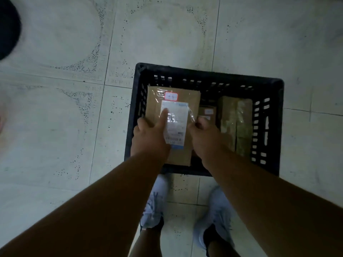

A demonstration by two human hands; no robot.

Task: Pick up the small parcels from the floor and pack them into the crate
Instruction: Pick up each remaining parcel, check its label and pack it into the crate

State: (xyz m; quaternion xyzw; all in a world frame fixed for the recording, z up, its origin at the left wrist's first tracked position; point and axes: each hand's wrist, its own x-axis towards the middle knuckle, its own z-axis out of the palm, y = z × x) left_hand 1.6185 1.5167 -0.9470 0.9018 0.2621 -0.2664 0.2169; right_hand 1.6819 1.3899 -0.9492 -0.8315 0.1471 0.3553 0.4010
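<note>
Brown cardboard parcel (172, 125), grasped at its sides by left hand (148, 138) and right hand (206, 138), sits low in the black crate (204, 73) (placement step); next, release both.

Both bare forearms reach forward and down from the bottom corners of the view, drawing close together at the wrists. The left hand (148, 134) lies palm down with its fingers curled over an edge and one finger stretched straight ahead. The right hand (204, 134) is curled, knuckles up, fingers tucked under, level with the left and just beside it.
</note>
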